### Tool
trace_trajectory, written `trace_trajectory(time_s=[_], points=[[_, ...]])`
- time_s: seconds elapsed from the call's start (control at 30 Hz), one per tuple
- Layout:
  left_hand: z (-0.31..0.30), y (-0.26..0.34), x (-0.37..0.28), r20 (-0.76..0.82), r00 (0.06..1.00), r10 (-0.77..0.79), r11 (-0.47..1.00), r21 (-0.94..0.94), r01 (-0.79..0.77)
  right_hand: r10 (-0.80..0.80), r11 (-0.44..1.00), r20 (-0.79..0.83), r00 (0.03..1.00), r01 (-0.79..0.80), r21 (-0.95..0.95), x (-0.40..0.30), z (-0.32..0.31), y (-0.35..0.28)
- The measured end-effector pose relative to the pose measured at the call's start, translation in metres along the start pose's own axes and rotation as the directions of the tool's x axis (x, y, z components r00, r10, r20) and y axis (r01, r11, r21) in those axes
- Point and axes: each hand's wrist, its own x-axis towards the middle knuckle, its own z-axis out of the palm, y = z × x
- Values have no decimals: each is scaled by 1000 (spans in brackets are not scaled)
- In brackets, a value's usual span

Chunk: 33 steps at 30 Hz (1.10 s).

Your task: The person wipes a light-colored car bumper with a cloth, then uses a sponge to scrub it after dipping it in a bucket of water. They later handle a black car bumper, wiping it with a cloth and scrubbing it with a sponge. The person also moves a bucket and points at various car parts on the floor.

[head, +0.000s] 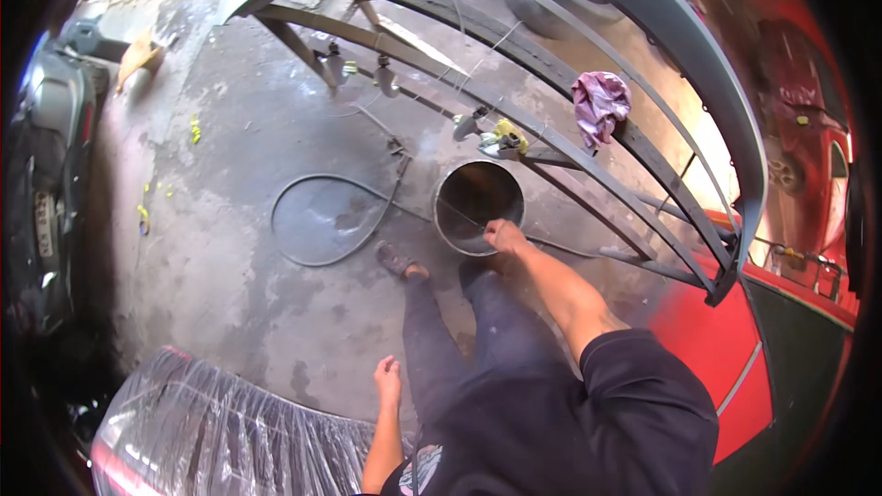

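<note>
My right hand [505, 235] is over the near rim of an open metal drum [521, 203], its fingers closed on a thin stick [463, 215]. The stick slants across the drum's dark mouth; what lies at the bottom is too dark to make out. My left hand [388, 370] hangs low at my left side, above the concrete floor, with its fingers curled. Nothing shows in it. Beyond the drum, a grey curved car body panel [716, 89] rests on a metal stand [448, 76]. A crumpled pinkish cloth [601, 109] is draped on the stand.
Spray guns [386, 76] hang from the stand beside yellowish masking scraps [508, 136]. A hose [275, 203] loops on the floor left of the drum. Plastic film [227, 420] covers a car behind my left; a dark car [52, 186] stands left, a red panel [716, 358] right.
</note>
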Motion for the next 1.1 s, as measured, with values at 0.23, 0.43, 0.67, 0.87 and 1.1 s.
trace_trajectory(time_s=[0.23,0.43,0.67,0.87,1.1], points=[[-30,-70,-72,30,989,-142,960,-242,145,-111,959,120,987,138,-248,55,13,52],[-56,-125,-91,-52,998,42,999,27,-40,86,993,-39,996,-83,78,7,-5,-43],[-168,-52,-6,-9,999,-38,950,-312,33,250,930,-61,966,-222,294,-51,-2,-111],[-340,71,75,-179,975,128,953,-249,-171,351,861,-154,924,-254,441,-48,16,-198],[-526,213,163,-354,848,395,899,-42,-436,454,765,-121,883,-316,561,-13,36,-331]])
